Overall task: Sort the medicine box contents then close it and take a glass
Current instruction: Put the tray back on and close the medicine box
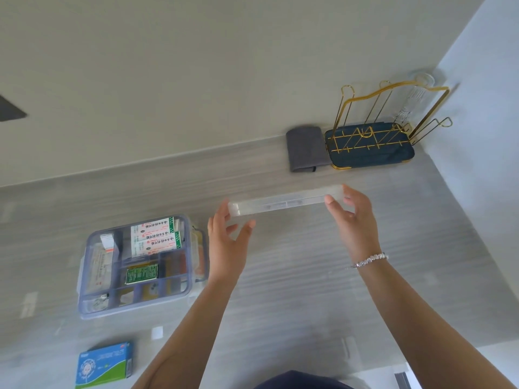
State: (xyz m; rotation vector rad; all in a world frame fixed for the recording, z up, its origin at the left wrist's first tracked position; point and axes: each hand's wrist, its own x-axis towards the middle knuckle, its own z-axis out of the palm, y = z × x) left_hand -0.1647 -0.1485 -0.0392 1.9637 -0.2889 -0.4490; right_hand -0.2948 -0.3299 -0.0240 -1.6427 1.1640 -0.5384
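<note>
Lid: a clear, flat rectangular plastic lid [286,204] is held up edge-on above the middle of the grey wood-grain worktop [309,290], one hand at each end.
Left hand: the left hand [227,242] takes the lid's left end, its fingers behind the lid and its thumb in front, lightly curled round the edge.
Right hand: the right hand [352,220] pinches the lid's right end between thumb and fingers; a white beaded bracelet [369,260] sits on that wrist.
Medicine box: the clear plastic medicine box with blue-grey dividers [137,265] stands uncovered toward the worktop's left side, just left of the left hand. White cartons with red and green print [156,235] fill a back compartment; a small green packet [141,274] lies in a middle one.
Loose carton: a blue and green medicine carton [104,364] lies at the worktop's near left edge, apart from the box.
Rack: a gold wire rack on a dark blue tray [369,148] stands in the far right corner, against the wall.
Glass: a clear ribbed drinking glass [415,99] hangs upside down on the rack's right-hand prong.
Cloth: a folded grey cloth [306,148] lies at the back edge, touching the tray's left side.
</note>
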